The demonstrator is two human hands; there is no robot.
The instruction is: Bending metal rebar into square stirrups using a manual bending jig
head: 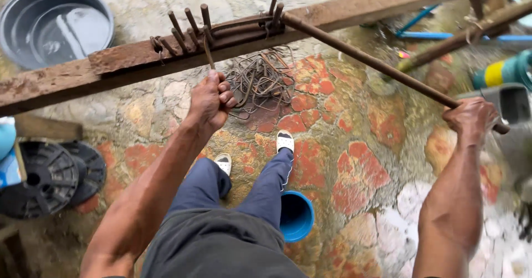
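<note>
My left hand [210,99] grips a thin rusty steel rod [208,51] that runs up into a set of steel pegs [188,26] on a long rusty wooden beam [66,73]. My right hand [472,120] is closed around the near end of a long rusty lever bar [377,63], whose far end meets the pegs near the beam's middle. A heap of bent rusty wire loops [260,81] lies on the ground below the beam. My legs in blue trousers and white shoes stand just behind it.
A grey basin of water [55,23] sits at the upper left. Black round plastic discs [50,175] lie at the left. A blue cup-like pipe piece [296,216] stands by my right leg. Blue pipes and a teal and yellow object lie at the upper right. The ground is wet red and pale stone paving.
</note>
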